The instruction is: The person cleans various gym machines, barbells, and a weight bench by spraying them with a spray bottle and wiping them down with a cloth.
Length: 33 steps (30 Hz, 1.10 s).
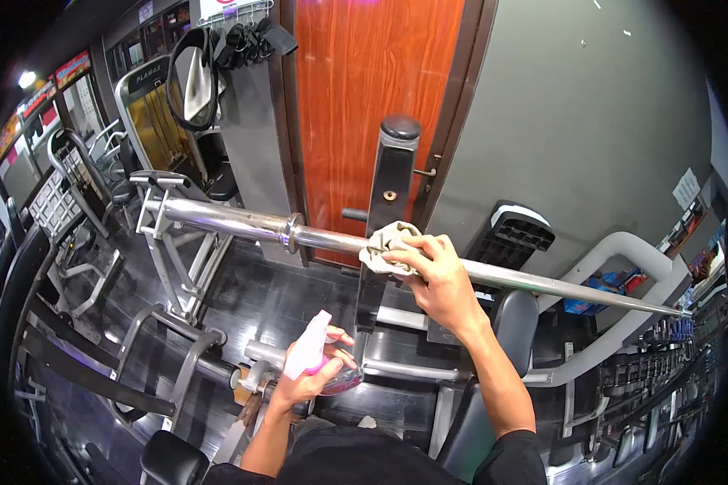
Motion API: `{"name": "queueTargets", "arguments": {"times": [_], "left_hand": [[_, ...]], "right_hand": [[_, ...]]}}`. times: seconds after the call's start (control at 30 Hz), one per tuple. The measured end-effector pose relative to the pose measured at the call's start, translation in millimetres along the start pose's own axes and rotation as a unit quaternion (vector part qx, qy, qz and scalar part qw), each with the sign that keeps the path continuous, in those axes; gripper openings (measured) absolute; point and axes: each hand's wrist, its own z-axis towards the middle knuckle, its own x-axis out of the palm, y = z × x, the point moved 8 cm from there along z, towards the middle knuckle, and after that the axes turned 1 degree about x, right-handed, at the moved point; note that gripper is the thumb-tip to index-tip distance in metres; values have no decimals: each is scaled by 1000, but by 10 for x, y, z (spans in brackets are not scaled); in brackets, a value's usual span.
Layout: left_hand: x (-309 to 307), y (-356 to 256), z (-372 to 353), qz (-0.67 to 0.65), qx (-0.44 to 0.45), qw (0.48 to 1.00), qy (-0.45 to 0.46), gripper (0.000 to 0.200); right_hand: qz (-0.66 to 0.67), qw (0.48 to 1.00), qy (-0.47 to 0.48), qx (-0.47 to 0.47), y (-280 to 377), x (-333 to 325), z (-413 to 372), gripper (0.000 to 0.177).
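Pale cloth point(390, 249) — bunched on the metal bar point(550, 288), in front of the black post point(392, 174), gripped by curled fingers of the right hand point(445, 284). Spray bottle point(309, 346), white-topped — tilted, below the bar in view, gripped in fingers of the left hand point(306, 386). Behind the post: reddish wooden door point(340, 105), gray wall point(566, 129).

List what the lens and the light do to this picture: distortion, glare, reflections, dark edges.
Head view: strong wide-angle bending toward the rim, with black corners; head view: the lamp at upper left glares white; head view: bright streaks run along the bar; head view: the dark floor shows pale reflections; head view: the dumbbells near the right edge look small and crowded.
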Motion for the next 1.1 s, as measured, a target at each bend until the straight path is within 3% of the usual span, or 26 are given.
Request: {"name": "queueTargets", "arguments": {"times": [0.1, 0.3, 0.43, 0.57, 0.8, 0.87, 0.93, 1.03, 1.1], "left_hand": [[123, -16, 26, 6, 16, 1000, 5, 55], [287, -10, 82, 14, 7, 1000, 5, 47], [341, 27, 108, 15, 22, 1000, 0, 46], [395, 36, 153, 6, 25, 1000, -16, 46], [423, 57, 142, 82, 6, 996, 21, 42], [396, 38, 121, 76, 5, 997, -4, 42], [369, 23, 116, 61, 16, 998, -17, 44], [316, -18, 129, 61, 29, 997, -27, 50], [300, -46, 150, 78, 34, 996, -23, 52]], "right_hand": [[65, 998, 2, 5, -137, -133, 27, 47], [46, 987, -142, -63, 18, -459, 288, 47], [-112, 953, -205, -192, 341, -442, 605, 45], [-236, 923, -185, -240, 285, -24, 793, 25], [-82, 976, -63, -194, 172, 281, 373, 24], [-63, 979, -54, -185, 204, 230, 237, 24], [-29, 995, -2, -101, 137, 154, 197, 30], [-8, 997, 65, -48, 50, 39, 209, 30], [3, 996, 63, -55, 86, -156, 334, 31]]}}
